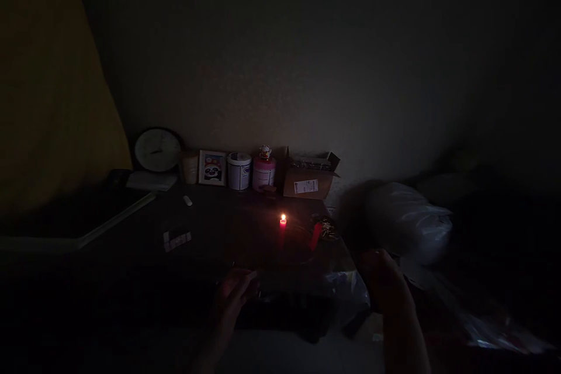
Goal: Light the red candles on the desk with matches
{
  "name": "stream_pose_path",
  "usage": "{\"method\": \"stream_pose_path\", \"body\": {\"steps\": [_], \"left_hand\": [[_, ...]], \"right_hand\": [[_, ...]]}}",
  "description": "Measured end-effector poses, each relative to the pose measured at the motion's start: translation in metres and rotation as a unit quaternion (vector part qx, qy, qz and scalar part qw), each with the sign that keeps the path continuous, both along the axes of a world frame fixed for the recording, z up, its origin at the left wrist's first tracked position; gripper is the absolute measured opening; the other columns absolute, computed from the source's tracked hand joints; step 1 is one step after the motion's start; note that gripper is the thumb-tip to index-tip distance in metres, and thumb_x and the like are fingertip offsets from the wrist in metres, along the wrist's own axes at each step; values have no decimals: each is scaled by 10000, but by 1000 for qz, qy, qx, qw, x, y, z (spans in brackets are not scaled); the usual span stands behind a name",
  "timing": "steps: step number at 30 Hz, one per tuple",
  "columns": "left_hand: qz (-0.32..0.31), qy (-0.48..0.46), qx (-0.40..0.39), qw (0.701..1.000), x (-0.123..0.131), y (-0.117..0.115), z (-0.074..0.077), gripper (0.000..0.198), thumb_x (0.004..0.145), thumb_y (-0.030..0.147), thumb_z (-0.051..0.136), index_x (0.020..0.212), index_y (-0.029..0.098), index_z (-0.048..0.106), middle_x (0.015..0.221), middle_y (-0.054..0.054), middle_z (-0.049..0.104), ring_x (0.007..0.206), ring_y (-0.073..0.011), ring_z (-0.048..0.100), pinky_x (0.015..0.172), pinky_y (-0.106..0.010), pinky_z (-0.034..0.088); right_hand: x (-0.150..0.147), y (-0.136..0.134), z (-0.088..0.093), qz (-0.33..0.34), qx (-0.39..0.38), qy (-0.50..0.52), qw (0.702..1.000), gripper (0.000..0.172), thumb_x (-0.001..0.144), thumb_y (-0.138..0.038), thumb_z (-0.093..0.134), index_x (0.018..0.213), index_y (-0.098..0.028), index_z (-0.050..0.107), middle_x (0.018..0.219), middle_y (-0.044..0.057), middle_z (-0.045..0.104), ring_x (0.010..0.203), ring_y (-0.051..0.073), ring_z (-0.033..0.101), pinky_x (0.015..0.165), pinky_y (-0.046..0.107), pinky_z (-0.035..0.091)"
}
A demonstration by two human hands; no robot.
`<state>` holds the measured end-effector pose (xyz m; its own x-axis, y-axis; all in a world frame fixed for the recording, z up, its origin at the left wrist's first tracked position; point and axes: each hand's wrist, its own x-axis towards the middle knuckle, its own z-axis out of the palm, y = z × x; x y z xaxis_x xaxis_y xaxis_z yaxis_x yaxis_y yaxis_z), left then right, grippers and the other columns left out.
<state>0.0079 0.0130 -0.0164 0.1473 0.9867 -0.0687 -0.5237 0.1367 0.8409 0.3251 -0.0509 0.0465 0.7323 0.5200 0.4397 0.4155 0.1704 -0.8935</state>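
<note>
A lit red candle (pixel 283 234) stands upright on the dark table (pixel 236 216), and a second red candle (pixel 315 236), unlit, leans to its right. My left hand (pixel 239 287) is at the table's front edge, below and left of the lit candle. Its fingers are bent together around something I cannot make out in the dark. My right hand (pixel 381 274) is raised off the table's right corner, fingers curled; darkness hides whether anything is in it. Neither hand touches a candle.
Along the wall stand a round clock (pixel 158 150), a framed panda picture (pixel 213 168), a white tub (pixel 239 171), a pink-lidded jar (pixel 264 173) and an open carton (pixel 309 182). A small box (pixel 177 240) lies left. Plastic bags (pixel 409 219) are at right.
</note>
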Motion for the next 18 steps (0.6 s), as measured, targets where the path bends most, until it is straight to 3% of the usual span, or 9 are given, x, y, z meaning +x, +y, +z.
{"method": "stream_pose_path", "body": {"steps": [3, 6, 12, 18], "left_hand": [[-4, -3, -12, 1000, 0, 0, -3, 290, 636, 392, 741, 773, 165, 624, 844, -68, 733, 745, -206, 677, 680, -298, 527], [-13, -7, -19, 1000, 0, 0, -3, 287, 643, 395, 738, 774, 170, 619, 863, -66, 739, 744, -194, 678, 688, -291, 524], [-11, 16, -13, 1000, 1, 2, -5, 306, 631, 415, 741, 759, 161, 628, 801, -67, 741, 702, -185, 670, 646, -272, 514], [-12, 12, -26, 1000, 3, 3, -8, 349, 561, 440, 775, 727, 174, 622, 764, -58, 740, 677, -191, 661, 629, -285, 513]], "right_hand": [[1, 4, -6, -15, -72, -20, 997, 148, 547, -381, 667, 570, -235, 656, 624, 58, 673, 634, 249, 599, 574, 347, 428], [2, 8, -15, -42, -108, -4, 993, 234, 531, -411, 652, 647, -208, 668, 679, 67, 686, 695, 265, 612, 603, 340, 439], [7, 18, -31, 33, -78, 56, 995, 356, 631, -454, 611, 825, -162, 673, 751, 48, 706, 698, 225, 640, 583, 293, 484], [21, 53, -35, -19, -101, 6, 995, 292, 571, -397, 625, 732, -162, 689, 697, 75, 710, 689, 254, 649, 562, 315, 472]]}}
